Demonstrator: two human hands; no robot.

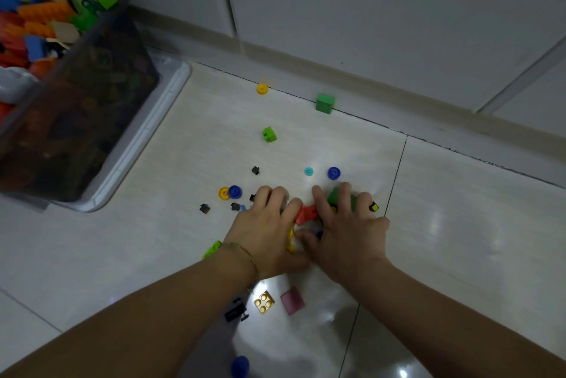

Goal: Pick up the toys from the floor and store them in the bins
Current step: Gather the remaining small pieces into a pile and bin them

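Both hands are down on the tiled floor with a small heap of toy pieces between them. My left hand [269,224] curls its fingers over the heap's left side, its forefinger against a red brick [306,214]. My right hand [346,224] lies with spread fingers over a green block [334,195]. A yellow brick [290,241] shows between the two palms. The dark bin [101,96], heaped with coloured bricks, stands at the far left.
Loose pieces lie around: green cube [324,103] by the wall, yellow wheel [262,89], green brick [269,134], blue wheels [333,173] [235,191], gold brick [264,302], pink block [292,300], several small black bits. A grey lid [147,132] sits under the bin.
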